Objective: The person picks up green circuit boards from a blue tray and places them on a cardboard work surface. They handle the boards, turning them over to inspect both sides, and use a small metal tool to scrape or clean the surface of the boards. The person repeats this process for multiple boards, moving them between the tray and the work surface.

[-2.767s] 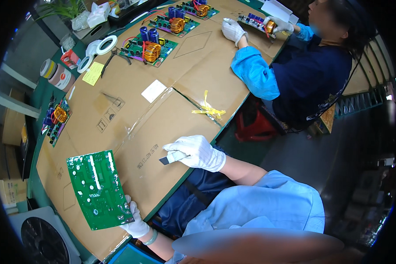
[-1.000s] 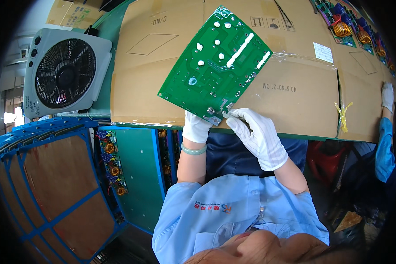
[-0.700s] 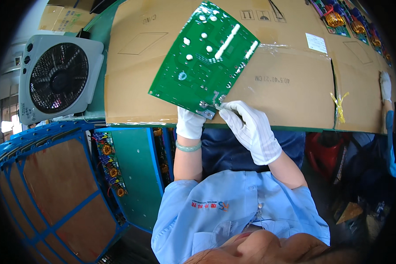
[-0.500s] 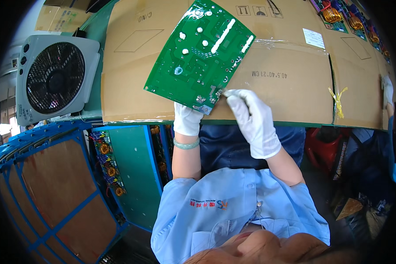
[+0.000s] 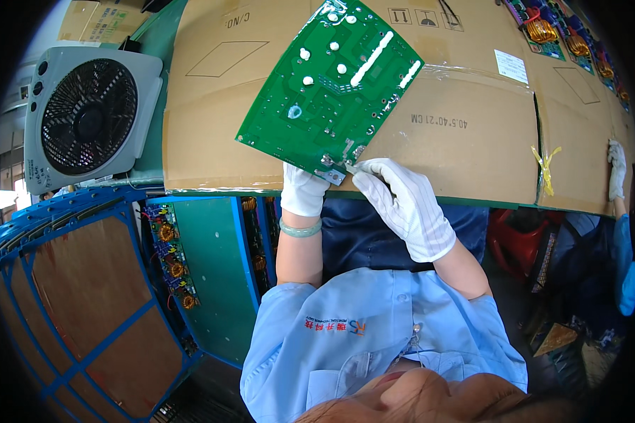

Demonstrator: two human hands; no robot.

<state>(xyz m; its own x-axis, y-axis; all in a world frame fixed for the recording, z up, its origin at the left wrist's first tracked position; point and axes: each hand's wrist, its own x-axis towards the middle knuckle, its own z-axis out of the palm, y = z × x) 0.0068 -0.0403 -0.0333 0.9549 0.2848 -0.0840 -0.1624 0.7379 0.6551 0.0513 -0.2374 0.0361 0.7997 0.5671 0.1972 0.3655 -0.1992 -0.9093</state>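
A green circuit board (image 5: 317, 116) with white blobs and strips on its upper face is tilted above the cardboard-covered table. Its near edge is gripped by my white-gloved left hand (image 5: 303, 193), whose fingers are mostly hidden under the board. At the near right corner, beside a small metal plate (image 5: 334, 176) and some solder joints, my gloved right hand (image 5: 408, 211) pinches with thumb and forefinger. Something small and pale shows at those fingertips, too small to name.
Flattened cardboard (image 5: 473, 162) covers the table. A grey box fan (image 5: 92, 116) stands at the left. Boards with copper coils (image 5: 542, 30) line the far right, and more sit in a blue-framed rack (image 5: 166, 271) at the lower left. Another person's gloved hand (image 5: 617, 169) is at the right edge.
My right hand has moved slightly left and nearer me, to the board's corner. The board has shifted a little right in the picture. The other person's hand shows more fully.
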